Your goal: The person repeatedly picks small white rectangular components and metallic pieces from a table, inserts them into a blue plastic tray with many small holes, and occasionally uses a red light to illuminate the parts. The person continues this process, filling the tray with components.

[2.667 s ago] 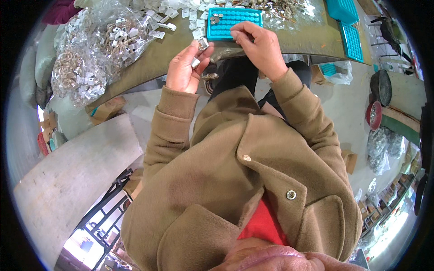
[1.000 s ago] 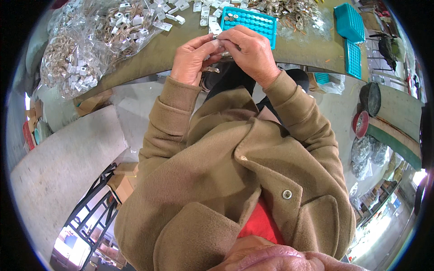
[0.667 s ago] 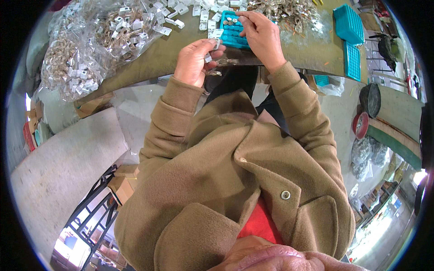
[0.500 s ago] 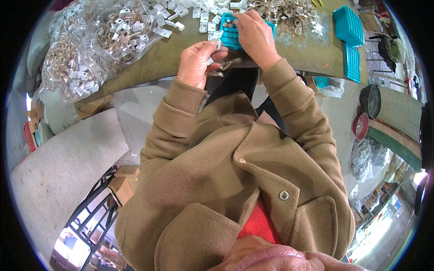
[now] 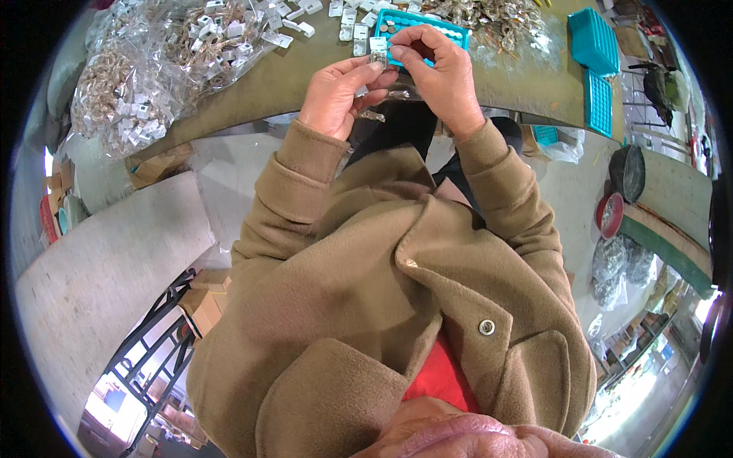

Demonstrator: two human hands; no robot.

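My left hand (image 5: 336, 95) pinches a small white plastic case (image 5: 379, 47) between thumb and fingers. Strands of clear, beige-tinted cord (image 5: 372, 116) hang below that hand. Close by, my right hand (image 5: 447, 76) has thumb and index finger together at the case's right side; whatever sits between those fingertips is too small to make out. Just beyond both hands lies a turquoise tray (image 5: 467, 37) with rows of round pockets. Small silvery discs sit in its left pockets. My right hand partly covers the tray.
Clear bags (image 5: 164, 91) full of white cases and coiled cord lie on the table's left. Loose white cases (image 5: 305, 29) spread along the back, beside a heap of clear cord (image 5: 504, 23). More turquoise trays (image 5: 594, 42) stand at the table's right edge.
My right hand has come back from over the tray to the case in my left hand. The left hand has shifted slightly, tilting the case upright.
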